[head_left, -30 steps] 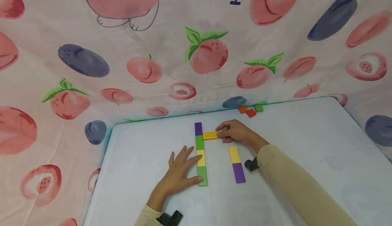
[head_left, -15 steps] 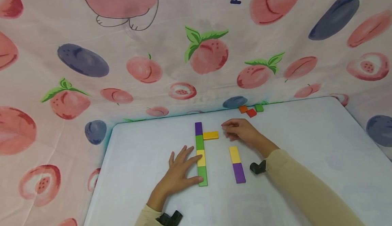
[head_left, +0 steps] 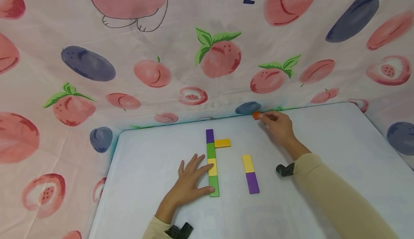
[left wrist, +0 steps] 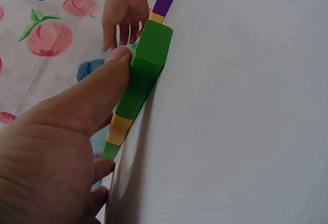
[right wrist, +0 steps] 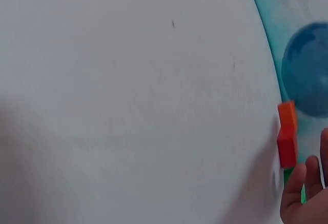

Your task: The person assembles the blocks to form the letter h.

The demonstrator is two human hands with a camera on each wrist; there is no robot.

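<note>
A person's right hand point(head_left: 277, 124) is reaching, fingers loosely curled and clamped on nothing yet, to three small rigid blocks at the white tabletop's point(head_left: 323, 149) twelve o'clock edge: an orange block point(head_left: 256, 115) at the fingertips, a red block point(right wrist: 287, 149) and a green one mostly hidden. The left hand point(head_left: 191, 181), fingers spread flat, is pressing the long purple-green-yellow block strip point(head_left: 211, 163) at six o'clock. The blocks look light, hard and smooth, best pinched across opposite side faces.

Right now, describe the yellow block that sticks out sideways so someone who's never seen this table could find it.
Start at the white table and find the long column of purple, green, yellow and green blocks beside the left hand. The yellow block lies flat against the column's right side near its far end. Unlike the other yellow blocks, it lies crosswise, not in line with a column.
</note>
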